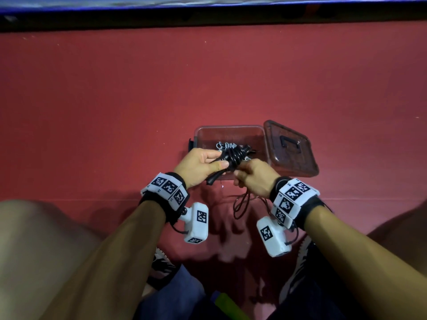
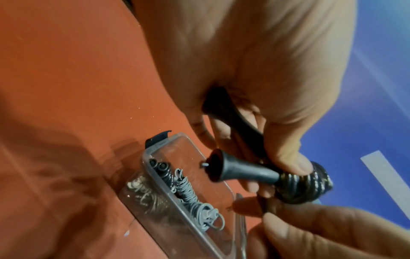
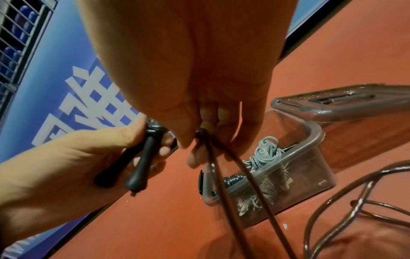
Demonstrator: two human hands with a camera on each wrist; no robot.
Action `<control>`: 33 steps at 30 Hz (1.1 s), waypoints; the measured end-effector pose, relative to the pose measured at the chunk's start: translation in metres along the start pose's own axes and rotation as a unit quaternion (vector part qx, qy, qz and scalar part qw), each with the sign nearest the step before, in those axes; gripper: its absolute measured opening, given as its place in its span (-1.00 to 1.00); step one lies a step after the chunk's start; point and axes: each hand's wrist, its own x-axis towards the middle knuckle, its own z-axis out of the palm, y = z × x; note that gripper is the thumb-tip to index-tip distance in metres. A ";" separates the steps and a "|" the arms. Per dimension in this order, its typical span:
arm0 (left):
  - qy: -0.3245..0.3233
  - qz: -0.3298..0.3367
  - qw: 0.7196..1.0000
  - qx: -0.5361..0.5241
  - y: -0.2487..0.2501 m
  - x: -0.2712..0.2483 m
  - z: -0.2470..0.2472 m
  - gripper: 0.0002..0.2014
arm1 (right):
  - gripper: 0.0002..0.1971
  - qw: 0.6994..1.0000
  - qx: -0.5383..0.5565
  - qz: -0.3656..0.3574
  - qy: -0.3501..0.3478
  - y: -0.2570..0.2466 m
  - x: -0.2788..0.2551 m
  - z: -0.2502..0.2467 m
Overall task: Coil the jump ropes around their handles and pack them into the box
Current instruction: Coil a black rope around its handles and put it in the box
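The black jump rope point(image 1: 233, 155) is up off the red floor point(image 1: 115, 100), held over the near edge of the clear box point(image 1: 231, 132). It looks light to me, and I judge the cord springy: a thin, glossy strand that wants to unwind unless each turn is kept tight. The two handles point(image 2: 241, 170) are stiff, dark and flared at the butt end, so I would hold there and pin the last turn with a thumb, which is about what I see. My left hand point(image 1: 201, 163) grips both handles side by side, thumb pressed on the dark coils point(image 2: 303, 185) already wound around their upper part. My right hand point(image 1: 256, 179) pinches the free cord point(image 3: 224, 175) just below those coils, fingers curled on it. The rest of the cord trails down in loose loops point(image 1: 242, 204) on the floor near my right wrist, so I reckon a fair bit is left to wind. Inside the box lies a grey coiled rope point(image 2: 190, 194) beside another dark wound bundle point(image 2: 162, 168). The lid point(image 1: 291, 148) rests off, against the box's right edge.
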 end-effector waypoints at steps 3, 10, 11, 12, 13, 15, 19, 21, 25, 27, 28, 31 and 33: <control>0.022 -0.006 0.998 0.057 -0.008 0.002 0.000 -0.78 | -0.79 0.999 -0.018 0.014 -0.033 -0.004 0.000 0.005; 0.088 -0.035 0.961 0.262 -0.008 0.001 0.006 -0.75 | -0.75 0.998 -0.052 0.023 -0.040 -0.008 0.000 0.011; 0.091 -0.040 0.954 0.285 -0.008 0.001 0.007 -0.74 | -0.76 0.997 -0.058 0.020 -0.043 -0.008 -0.001 0.013; 0.092 -0.046 0.948 0.301 -0.009 0.000 0.007 -0.75 | -0.78 0.996 -0.068 0.014 -0.048 -0.009 -0.001 0.014; 0.092 -0.051 0.944 0.313 -0.009 -0.001 0.008 -0.77 | -0.81 0.995 -0.079 0.006 -0.054 -0.010 -0.003 0.015; 0.082 -0.058 0.935 0.341 -0.008 -0.002 0.009 -0.82 | -0.83 0.993 -0.101 -0.008 -0.063 -0.012 -0.005 0.016; 0.047 -0.056 0.897 0.436 -0.007 -0.003 0.013 -0.82 | -0.85 0.990 -0.121 -0.027 -0.062 -0.015 -0.009 0.008; 0.020 -0.055 0.888 0.456 -0.008 -0.003 0.014 -0.81 | -0.82 0.989 -0.130 -0.041 -0.049 -0.018 -0.010 0.004; -0.035 -0.065 0.890 0.450 -0.009 -0.004 0.012 -0.78 | -0.84 0.994 -0.098 -0.037 -0.033 -0.018 -0.007 -0.003; -0.061 -0.067 0.889 0.449 -0.007 -0.004 0.012 -0.74 | -0.84 0.995 -0.086 -0.035 -0.026 -0.017 -0.005 -0.007; -0.074 -0.070 0.888 0.448 -0.007 -0.005 0.014 -0.72 | -0.85 0.996 -0.083 -0.036 -0.020 -0.016 -0.004 -0.009; -0.117 -0.075 0.889 0.437 -0.006 -0.006 0.019 -0.77 | -0.90 0.996 -0.080 -0.050 -0.002 -0.013 -0.002 -0.010; -0.137 -0.072 0.894 0.421 -0.006 -0.005 0.020 -0.82 | -0.93 0.996 -0.074 -0.051 0.003 -0.011 -0.002 -0.009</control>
